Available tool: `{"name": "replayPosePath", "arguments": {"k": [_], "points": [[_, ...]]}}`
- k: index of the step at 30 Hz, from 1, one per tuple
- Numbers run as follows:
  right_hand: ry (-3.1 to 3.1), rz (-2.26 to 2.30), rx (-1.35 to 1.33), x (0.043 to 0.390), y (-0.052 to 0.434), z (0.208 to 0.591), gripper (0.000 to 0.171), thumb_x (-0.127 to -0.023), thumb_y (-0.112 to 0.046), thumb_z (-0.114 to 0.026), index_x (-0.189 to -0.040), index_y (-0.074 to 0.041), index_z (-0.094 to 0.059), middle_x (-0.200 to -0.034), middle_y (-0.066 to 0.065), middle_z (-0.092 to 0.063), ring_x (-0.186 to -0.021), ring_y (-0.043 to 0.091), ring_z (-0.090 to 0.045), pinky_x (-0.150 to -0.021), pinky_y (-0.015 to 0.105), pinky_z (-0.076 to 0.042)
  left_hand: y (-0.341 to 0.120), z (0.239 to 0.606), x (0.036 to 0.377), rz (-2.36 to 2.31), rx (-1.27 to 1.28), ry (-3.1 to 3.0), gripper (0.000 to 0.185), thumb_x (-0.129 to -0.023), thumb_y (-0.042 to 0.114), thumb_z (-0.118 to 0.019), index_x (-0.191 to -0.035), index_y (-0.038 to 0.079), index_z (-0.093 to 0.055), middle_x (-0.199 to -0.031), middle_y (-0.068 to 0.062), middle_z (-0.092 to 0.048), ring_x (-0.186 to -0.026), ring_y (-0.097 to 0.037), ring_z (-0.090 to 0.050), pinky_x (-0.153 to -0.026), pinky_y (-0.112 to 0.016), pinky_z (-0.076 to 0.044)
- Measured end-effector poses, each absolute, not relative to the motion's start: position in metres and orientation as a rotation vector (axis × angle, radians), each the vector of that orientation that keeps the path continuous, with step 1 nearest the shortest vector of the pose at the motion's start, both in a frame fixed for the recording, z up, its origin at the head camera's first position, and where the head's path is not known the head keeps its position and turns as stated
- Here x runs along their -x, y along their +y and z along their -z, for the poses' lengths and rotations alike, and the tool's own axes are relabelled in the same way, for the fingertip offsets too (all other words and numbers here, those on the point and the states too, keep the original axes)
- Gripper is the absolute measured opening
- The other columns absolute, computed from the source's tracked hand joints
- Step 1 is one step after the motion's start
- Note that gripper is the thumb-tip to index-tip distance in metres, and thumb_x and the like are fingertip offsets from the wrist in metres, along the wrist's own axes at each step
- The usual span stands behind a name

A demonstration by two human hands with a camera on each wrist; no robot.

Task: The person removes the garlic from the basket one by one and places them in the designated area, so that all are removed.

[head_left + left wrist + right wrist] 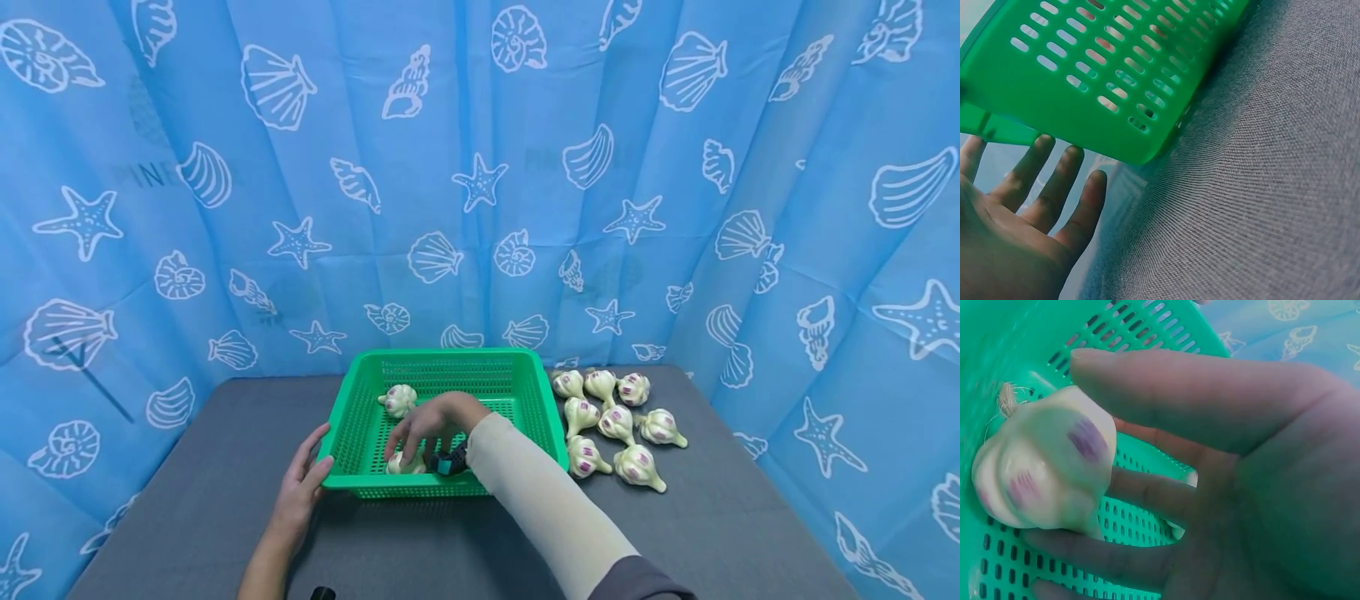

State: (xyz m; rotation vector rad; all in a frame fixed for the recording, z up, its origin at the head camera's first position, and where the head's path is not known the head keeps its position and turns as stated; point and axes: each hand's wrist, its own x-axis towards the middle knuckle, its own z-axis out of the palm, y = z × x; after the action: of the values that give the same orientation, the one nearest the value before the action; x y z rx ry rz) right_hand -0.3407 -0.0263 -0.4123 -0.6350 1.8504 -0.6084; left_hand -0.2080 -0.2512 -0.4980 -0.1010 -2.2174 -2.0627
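A green plastic basket (551, 408) with slotted walls stands on the table. At its left side, my left hand (298, 487) touches the rim with its fingers spread and fairly straight, as the left wrist view also shows. My right hand (435, 421) reaches down inside the basket. Around a white garlic bulb (1047, 462) with purple patches, its thumb and fingers are spread fairly straight; the thumb lies along the bulb's edge. That bulb is near the basket's front wall, partly covered by the hand in the head view. Another garlic bulb (399, 400) lies farther back inside.
Several garlic bulbs (617, 423) lie grouped on the grey table (738, 508) just right of the basket. A blue curtain (480, 250) with white shell prints hangs behind and around the table. A small black object (323, 592) shows at the bottom edge.
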Motion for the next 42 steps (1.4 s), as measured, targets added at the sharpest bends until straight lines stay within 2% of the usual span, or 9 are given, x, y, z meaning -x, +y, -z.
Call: {"name": "replayPosePath", "arguments": {"k": [8,14,24,33,42], "points": [[1.856,0.615,0.7,0.343,-0.011,0.412,0.028,-0.092,-0.008,-0.066,-0.117,-0.022,-0.062,-0.127,0.002,-0.053,-0.103,0.026,-0.058,-0.084,0.047,-0.046,-0.249,0.497,0.209,2.049,0.128,-2.214,0.055,-0.106,0.025,-0.043,-0.155,0.013,-0.021,-0.149,-0.026,-0.029,-0.108,0.0,-0.05,-0.082,-0.025,-0.046],[1.882,0.676,0.735,0.348,0.005,0.408,0.029,-0.092,-0.003,-0.063,-0.116,-0.021,-0.064,-0.128,0.002,-0.054,-0.103,0.022,-0.059,-0.082,0.044,-0.048,-0.247,0.499,0.211,2.043,0.203,-2.181,0.054,-0.106,0.02,-0.041,-0.154,0.008,-0.019,-0.15,-0.027,-0.027,-0.109,0.001,-0.05,-0.081,-0.024,-0.047],[1.922,0.879,0.792,0.349,0.042,0.402,0.032,-0.094,-0.003,-0.062,-0.121,-0.018,-0.064,-0.132,0.0,-0.053,-0.109,0.018,-0.057,-0.087,0.051,-0.048,-0.245,0.496,0.209,2.062,0.177,-2.181,0.055,-0.106,0.021,-0.041,-0.155,0.008,-0.019,-0.15,-0.028,-0.026,-0.108,0.001,-0.05,-0.081,-0.025,-0.047],[2.015,1.04,0.848,0.336,0.07,0.392,0.03,-0.092,-0.003,-0.065,-0.12,-0.014,-0.065,-0.128,0.001,-0.056,-0.108,0.019,-0.057,-0.084,0.055,-0.048,-0.249,0.501,0.208,2.066,0.153,-2.188,0.055,-0.106,0.024,-0.041,-0.155,0.011,-0.019,-0.152,-0.024,-0.023,-0.109,0.002,-0.05,-0.081,-0.024,-0.047],[2.159,1.162,0.914,0.318,0.092,0.386,0.036,-0.091,-0.006,-0.067,-0.126,-0.009,-0.061,-0.127,0.007,-0.056,-0.097,0.021,-0.06,-0.071,0.038,-0.052,-0.249,0.499,0.206,2.081,0.181,-2.162,0.055,-0.106,0.022,-0.04,-0.155,0.01,-0.018,-0.15,-0.027,-0.024,-0.107,0.0,-0.052,-0.082,-0.027,-0.047]]}}
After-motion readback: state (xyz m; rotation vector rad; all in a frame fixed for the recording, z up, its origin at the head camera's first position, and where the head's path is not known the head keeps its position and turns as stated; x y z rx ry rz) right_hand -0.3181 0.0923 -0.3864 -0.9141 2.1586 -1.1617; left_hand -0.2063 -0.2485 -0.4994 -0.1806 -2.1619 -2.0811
